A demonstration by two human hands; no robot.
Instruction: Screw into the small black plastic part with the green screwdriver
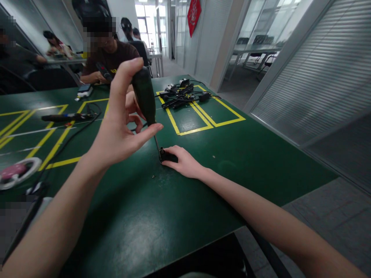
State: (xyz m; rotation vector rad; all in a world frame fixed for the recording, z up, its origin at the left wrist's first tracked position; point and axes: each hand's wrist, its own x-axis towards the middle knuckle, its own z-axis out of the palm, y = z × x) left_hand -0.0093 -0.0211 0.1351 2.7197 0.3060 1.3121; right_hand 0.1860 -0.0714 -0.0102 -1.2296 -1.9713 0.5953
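I held the screwdriver (145,96) in the left hand (115,123) — thumb low on the handle, a finger over its cap — with the shaft running steeply down to the left end of a small black part (171,156). My right hand (187,163), the nearer one, pinched that part on the desk (246,154), well in from the near edge, long axis crosswise — whether the tip was seated, I couldn't tell remotely.

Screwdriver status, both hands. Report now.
Left hand on screwdriver, tip down at black part. Right hand holding that part on table. Small bit lying nearby, apart from both hands.
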